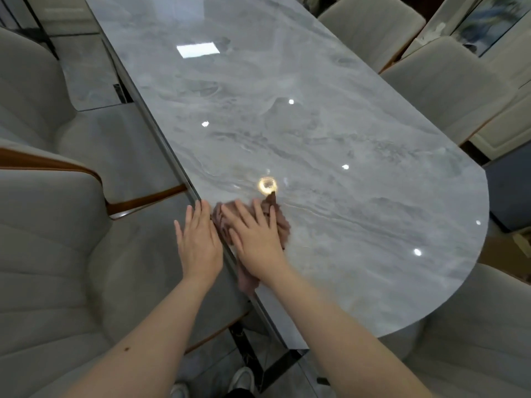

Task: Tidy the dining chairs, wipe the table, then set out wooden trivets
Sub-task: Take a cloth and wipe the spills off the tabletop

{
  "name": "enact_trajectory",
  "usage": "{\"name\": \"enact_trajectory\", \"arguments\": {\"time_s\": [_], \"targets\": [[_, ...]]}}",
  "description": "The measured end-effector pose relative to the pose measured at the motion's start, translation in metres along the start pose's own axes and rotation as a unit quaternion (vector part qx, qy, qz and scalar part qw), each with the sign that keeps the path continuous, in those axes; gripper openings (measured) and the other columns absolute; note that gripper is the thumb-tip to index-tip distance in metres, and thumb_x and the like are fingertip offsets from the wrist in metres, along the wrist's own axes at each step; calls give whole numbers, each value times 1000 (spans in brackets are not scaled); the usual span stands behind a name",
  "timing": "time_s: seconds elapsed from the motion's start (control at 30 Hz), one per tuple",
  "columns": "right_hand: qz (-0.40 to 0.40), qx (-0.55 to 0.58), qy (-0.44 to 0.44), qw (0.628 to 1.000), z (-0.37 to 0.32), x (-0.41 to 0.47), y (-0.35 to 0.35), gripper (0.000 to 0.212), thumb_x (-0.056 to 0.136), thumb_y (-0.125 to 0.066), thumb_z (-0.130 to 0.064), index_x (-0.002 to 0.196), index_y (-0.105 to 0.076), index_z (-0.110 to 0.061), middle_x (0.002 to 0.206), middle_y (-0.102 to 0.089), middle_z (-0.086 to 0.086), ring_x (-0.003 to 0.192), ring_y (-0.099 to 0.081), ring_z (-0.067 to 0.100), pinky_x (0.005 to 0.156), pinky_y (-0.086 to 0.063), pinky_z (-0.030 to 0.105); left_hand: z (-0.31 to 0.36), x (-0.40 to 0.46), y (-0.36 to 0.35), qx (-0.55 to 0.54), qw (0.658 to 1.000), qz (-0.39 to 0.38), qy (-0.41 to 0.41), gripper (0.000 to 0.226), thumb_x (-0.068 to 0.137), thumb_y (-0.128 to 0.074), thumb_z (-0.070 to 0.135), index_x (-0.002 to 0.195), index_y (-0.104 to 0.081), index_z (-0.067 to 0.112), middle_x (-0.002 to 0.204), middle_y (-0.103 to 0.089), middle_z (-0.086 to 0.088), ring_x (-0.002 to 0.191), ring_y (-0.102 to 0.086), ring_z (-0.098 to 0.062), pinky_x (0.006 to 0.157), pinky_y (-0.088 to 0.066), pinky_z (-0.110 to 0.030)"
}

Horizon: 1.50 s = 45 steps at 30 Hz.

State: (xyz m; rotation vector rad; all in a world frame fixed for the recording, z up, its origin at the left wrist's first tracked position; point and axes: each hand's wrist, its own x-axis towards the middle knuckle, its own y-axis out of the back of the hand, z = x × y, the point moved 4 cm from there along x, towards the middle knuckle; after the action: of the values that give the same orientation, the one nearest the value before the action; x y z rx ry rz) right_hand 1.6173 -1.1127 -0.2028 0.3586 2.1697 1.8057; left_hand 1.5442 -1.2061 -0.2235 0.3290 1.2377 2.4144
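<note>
Both hands flat — right hand (255, 237) on cloth (280, 225)

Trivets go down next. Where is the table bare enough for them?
Nearly all of the table is bare: the long middle toward the far end and the rounded right end. Only the near left edge is taken, where the right hand presses the cloth, the left hand beside it.

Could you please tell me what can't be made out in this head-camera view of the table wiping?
- Cloth: mostly covered by the right hand; its full shape is hidden, its edges motion-blurred.
- Left hand at the table edge: whether it touches is unclear.
- Trivets: none in frame.
- Far table end: cut off by the top edge.
- Shoes: partly hidden by the forearms.
</note>
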Motion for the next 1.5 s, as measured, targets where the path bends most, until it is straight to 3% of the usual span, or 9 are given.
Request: {"name": "enact_trajectory", "arguments": {"time_s": [0.13,0.37,0.6,0.77,0.9,1.03,1.2,1.33,1.5], "targets": [[-9,-21,23,999,26,-85,-4,50,98,-28,-37,148,-25,-36,154,-30,-7,144,-21,29,118,-4,51,8,-8,7,2,1000,-2,-6,48,100,-31,11,148,-27,6,155,-25,-8,145,-15,-21,118,-1,-41],[-16,1,-216,976,151,-146,21,57,92,-6,-51,148,-13,-43,158,-13,-13,148,0,22,117,6,47,46,-46,-10,41,997,-40,-60,54,102,-28,21,149,-12,1,158,-10,-13,147,-3,-23,116,9,-37],[84,39,-405,910,167,-133,19,49,103,-27,-32,151,-18,-30,160,-14,-1,147,-5,27,118,2,46,50,-76,-17,24,995,-50,-89,54,102,-29,19,148,-10,-3,157,-9,-17,147,-4,-25,118,5,-34],[80,50,-325,941,122,-154,7,48,104,-23,-30,151,-17,-27,160,-14,0,148,-5,22,119,4,37,53,-90,-16,15,991,-66,-116,53,102,-26,21,148,-11,-2,157,-9,-15,147,-3,-24,116,9,-33],[81,69,-267,958,75,-174,-3,70,88,1,-45,151,-21,-25,159,-16,0,148,-8,22,115,9,29,55,-106,-11,36,977,-117,-175,50,96,-26,21,131,-49,-6,139,-46,-24,134,-37,-37,114,-16,-47],[72,169,-159,970,35,-194,-2,53,93,-25,-28,135,-54,-12,139,-51,5,131,-46,27,111,-34,40,64,-125,-3,-3,952,-172,-253,39,86,-38,19,99,-70,2,104,-68,-17,103,-64,-37,97,-42,-43],[140,323,-216,911,18,-220,32,30,97,-50,-12,126,-49,-13,122,-52,-3,109,-53,5,92,-35,3,80,-136,21,-73,941,-255,-210,34,95,-45,13,127,-58,14,124,-61,-4,115,-56,-21,95,-41,-28],[207,374,-254,868,16,-225,51,20,93,-56,-12,106,-44,-20,109,-41,1,99,-48,5,87,-39,9,96,-134,41,-108,937,-272,-193,35,92,-45,8,125,-58,14,121,-62,-6,111,-57,-21,92,-43,-28],[208,470,-278,812,9,-218,72,13,89,-60,-22,99,-51,-22,103,-57,11,91,-62,25,73,-54,31,108,-126,69,-146,940,-260,-163,27,95,-44,13,115,-62,13,106,-66,-7,94,-61,-23,84,-49,-33]]}}
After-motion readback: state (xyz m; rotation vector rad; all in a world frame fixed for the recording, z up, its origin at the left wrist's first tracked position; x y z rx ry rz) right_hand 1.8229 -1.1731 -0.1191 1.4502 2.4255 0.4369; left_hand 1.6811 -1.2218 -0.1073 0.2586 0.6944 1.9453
